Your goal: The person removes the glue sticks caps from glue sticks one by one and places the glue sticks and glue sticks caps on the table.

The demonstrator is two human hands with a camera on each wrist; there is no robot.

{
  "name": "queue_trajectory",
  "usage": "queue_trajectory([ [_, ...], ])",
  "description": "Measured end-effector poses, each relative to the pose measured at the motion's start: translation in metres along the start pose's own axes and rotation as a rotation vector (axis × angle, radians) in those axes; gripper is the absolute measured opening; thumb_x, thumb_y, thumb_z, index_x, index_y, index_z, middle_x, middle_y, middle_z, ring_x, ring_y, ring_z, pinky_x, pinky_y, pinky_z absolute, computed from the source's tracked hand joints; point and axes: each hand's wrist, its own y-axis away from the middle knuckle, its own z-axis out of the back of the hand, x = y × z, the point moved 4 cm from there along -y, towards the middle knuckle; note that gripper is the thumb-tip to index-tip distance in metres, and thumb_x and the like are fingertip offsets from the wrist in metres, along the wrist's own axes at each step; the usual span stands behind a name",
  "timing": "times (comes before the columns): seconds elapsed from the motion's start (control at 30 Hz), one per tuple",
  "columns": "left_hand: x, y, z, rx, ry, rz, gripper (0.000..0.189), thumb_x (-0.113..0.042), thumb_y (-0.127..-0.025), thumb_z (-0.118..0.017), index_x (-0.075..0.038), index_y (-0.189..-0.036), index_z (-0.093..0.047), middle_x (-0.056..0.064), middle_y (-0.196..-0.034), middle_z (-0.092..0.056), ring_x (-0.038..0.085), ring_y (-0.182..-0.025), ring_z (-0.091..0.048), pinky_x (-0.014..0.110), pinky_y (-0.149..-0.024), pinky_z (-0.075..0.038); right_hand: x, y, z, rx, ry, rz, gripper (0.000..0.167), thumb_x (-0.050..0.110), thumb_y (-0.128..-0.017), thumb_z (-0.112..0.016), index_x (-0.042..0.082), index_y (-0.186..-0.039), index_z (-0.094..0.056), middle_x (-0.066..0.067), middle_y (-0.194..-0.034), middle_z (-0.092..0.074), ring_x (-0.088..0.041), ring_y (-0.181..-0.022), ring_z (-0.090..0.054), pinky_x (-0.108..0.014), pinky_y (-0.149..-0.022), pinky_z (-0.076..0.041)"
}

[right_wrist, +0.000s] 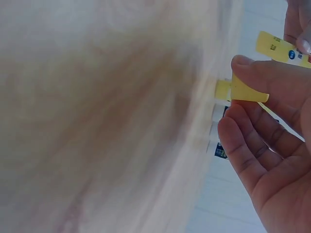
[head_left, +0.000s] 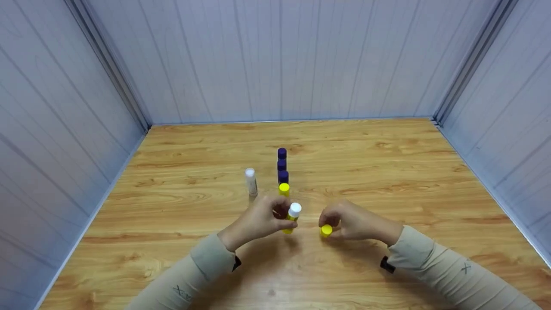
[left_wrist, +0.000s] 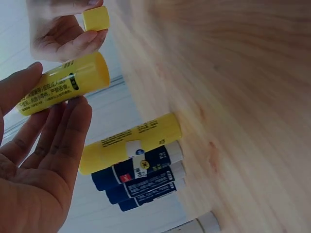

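Note:
Between its thumb and fingers my left hand (head_left: 263, 218) grips a yellow glue stick (left_wrist: 73, 82), held above the table. A white top (head_left: 295, 209) shows on this stick's upper end, with no yellow cap over it. To the right, my right hand (head_left: 355, 221) pinches a small yellow cap (head_left: 326, 230) between thumb and fingers. The two hands are a short way apart. Just beyond the left hand stands another yellow glue stick (left_wrist: 133, 143) with its cap on, partly hidden by that hand in the head view.
Three navy glue sticks (head_left: 282, 165) stand upright in a line behind the standing yellow one. Left of that row is a white glue stick (head_left: 251, 183). Pale panel walls (head_left: 280, 60) enclose the wooden table (head_left: 193, 150) at the back and both sides.

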Motion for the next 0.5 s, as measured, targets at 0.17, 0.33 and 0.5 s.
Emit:
queue_trajectory([
  [0.17, 0.008, 0.002, -0.003, 0.075, -0.033, 0.074, 0.016, -0.008, -0.091, -0.089, -0.009, -0.100, -0.076, 0.000, -0.099, -0.078, 0.012, -0.087, -0.072, 0.026, -0.080, -0.062, -0.001, 0.001, -0.005, 0.042, 0.025, -0.044, 0.019, -0.002, -0.087, -0.085, 0.007, -0.102, -0.078, -0.003, -0.097, -0.076, -0.008, -0.086, -0.065, -0.024, -0.076, -0.057],
  [0.33, 0.014, 0.003, -0.005, 0.124, -0.071, 0.101, 0.018, -0.008, -0.090, -0.089, -0.010, -0.099, -0.074, 0.000, -0.102, -0.077, 0.014, -0.090, -0.071, 0.028, -0.080, -0.061, -0.002, 0.002, -0.010, 0.058, 0.045, -0.057, 0.018, 0.000, -0.088, -0.085, 0.008, -0.102, -0.077, -0.001, -0.095, -0.075, -0.006, -0.084, -0.063, -0.023, -0.074, -0.055],
  [0.5, 0.017, 0.006, -0.008, 0.157, -0.095, 0.113, 0.019, -0.008, -0.088, -0.090, -0.010, -0.098, -0.074, 0.001, -0.101, -0.076, 0.018, -0.093, -0.071, 0.027, -0.081, -0.060, -0.003, 0.002, -0.013, 0.072, 0.078, -0.052, 0.018, -0.001, -0.087, -0.086, 0.009, -0.099, -0.076, 0.001, -0.091, -0.074, -0.004, -0.080, -0.062, -0.022, -0.070, -0.054],
])
